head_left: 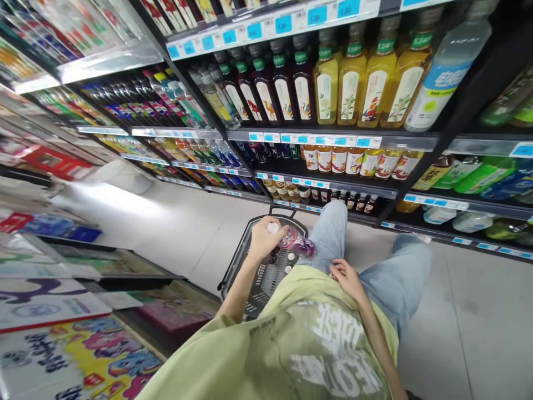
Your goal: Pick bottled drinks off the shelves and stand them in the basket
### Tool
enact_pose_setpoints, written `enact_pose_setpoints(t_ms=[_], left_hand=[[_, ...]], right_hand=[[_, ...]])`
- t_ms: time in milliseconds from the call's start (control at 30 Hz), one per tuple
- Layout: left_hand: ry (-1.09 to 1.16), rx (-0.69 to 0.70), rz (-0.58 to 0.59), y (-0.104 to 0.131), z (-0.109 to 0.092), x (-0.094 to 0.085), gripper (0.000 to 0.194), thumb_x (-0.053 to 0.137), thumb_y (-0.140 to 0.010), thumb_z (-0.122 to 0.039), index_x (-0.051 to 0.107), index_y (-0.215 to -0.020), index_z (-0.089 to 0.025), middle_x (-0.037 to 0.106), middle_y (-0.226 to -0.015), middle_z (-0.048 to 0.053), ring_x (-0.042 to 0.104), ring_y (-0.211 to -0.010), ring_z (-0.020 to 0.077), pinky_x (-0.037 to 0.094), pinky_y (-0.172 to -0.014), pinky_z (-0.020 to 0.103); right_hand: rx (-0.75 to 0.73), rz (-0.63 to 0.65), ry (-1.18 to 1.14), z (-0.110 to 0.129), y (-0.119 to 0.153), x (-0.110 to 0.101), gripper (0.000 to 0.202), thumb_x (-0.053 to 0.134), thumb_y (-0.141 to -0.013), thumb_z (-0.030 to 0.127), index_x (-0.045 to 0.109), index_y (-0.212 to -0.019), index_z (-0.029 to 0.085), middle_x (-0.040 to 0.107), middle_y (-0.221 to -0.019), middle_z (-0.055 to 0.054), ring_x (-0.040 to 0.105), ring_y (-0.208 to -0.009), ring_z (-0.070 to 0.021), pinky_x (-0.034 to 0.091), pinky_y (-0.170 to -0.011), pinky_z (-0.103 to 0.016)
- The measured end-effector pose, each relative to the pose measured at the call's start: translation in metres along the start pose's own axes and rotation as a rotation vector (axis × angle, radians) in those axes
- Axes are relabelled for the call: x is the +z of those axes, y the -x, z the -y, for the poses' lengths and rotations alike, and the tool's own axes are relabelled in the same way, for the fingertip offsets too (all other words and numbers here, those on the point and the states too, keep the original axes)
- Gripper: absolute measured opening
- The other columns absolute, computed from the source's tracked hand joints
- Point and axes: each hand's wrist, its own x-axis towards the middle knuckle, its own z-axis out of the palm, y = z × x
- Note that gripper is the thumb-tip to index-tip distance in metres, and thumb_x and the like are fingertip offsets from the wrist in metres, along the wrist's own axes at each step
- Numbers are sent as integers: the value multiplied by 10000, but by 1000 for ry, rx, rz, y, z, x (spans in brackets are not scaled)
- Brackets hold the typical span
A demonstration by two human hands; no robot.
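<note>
My left hand (265,238) is closed around the white-capped neck of a plastic drink bottle (300,243) with dark purple contents. The bottle lies tilted over the grey shopping basket (231,256), its base close to my left knee. Inside the basket, a few bottles with pale caps (290,256) are partly hidden by my hand and the held bottle. My right hand (348,279) rests at my lap against the jeans, its fingers loosely bent and a little apart, with nothing clearly visible in them.
Ahead, shelves (316,138) carry rows of tea bottles (350,83) and other drinks. A tall clear bottle (447,78) leans at the upper right. Behind the basket on the left stand stacked printed boxes (83,355). A white round object (124,176) sits farther along the tiled floor.
</note>
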Motion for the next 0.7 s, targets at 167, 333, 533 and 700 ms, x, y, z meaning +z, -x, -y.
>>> enact_pose_setpoints(t_ms=[167,333,533,700], left_hand=[[-246,-55,-76,-8,64,-21,277,760,-765,-476,673,-819,-218,696,-873,44,633,-825,221,470,-813,323],[-459,-84,78,6,153,-20,230,728,-825,-421,662,-914,-220,675,-1023,76,643,-939,242,474,-891,328],[-618,-261,316,30,262,-12,276,735,-812,-318,660,-1050,-199,628,-1159,115,636,-1011,263,473,-916,327],[-681,-311,494,41,328,4,216,746,-757,-220,659,-949,-170,646,-1074,112,646,-1013,259,478,-924,310]], right_hand=[[6,-6,99,-11,-3,-8,561,791,-733,703,694,-1001,219,784,-800,-56,688,-643,-221,519,-600,-335],[68,-23,99,-11,0,-11,604,764,-740,728,681,-1035,207,793,-855,-81,688,-642,-216,500,-574,-319],[140,-91,130,-8,6,-13,551,758,-751,683,680,-1028,213,794,-882,-84,691,-652,-218,512,-579,-330],[181,-182,164,-8,11,-9,503,770,-726,641,688,-965,206,773,-788,-77,644,-578,-199,486,-535,-326]])
